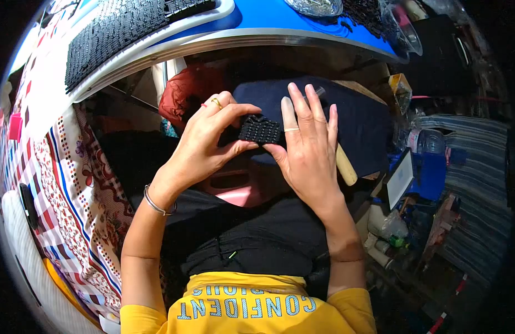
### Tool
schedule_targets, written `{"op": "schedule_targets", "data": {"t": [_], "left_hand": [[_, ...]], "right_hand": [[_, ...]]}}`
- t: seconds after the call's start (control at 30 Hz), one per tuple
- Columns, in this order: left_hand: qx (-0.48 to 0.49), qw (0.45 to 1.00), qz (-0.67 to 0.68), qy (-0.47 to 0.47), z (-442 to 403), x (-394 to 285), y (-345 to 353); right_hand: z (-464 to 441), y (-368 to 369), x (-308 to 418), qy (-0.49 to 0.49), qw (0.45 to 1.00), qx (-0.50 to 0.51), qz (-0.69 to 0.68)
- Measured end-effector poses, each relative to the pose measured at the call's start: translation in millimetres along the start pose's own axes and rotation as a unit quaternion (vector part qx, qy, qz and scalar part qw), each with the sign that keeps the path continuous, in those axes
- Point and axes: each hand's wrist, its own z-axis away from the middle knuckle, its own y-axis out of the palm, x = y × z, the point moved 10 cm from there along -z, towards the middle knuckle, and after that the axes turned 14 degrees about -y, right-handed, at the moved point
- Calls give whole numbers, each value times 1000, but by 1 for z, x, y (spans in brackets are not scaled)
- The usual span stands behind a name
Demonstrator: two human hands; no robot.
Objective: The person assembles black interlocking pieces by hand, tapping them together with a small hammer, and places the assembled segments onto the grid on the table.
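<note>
Nearby, pale handle lies beside right hand (at black mesh).

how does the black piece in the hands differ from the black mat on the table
The piece is small, the mat far larger. The piece is held up in the left hand; the mat lies on a white tray. Both are black with small, bumpy rows.

- I seem to be in a home craft corner.
- Rows of small black pieces cover part of my blue tabletop.
- Patterned fabric and a plastic bottle sit nearby.
</note>
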Motion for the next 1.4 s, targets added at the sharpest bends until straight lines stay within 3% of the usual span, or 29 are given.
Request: {"op": "schedule_targets", "data": {"t": [0.23,0.4,0.9,1.03,1.4], "left_hand": [[0,1000,-22,17,-2,1,0],[1,1000,7,11,-4,5,1],[24,998,21,-54,-6,14,2],[-3,1000,22,-5,-6,3,-2],[3,1000,30,-2,-7,7,-3]], "right_hand": [[-4,2,2,0,1000,-3,-5],[-1,-10,-6,7,996,-49,-80],[-10,-9,-9,-13,992,-41,-115],[-11,-12,-8,-4,992,-45,-119],[-11,-13,-10,9,988,-51,-144]]}}
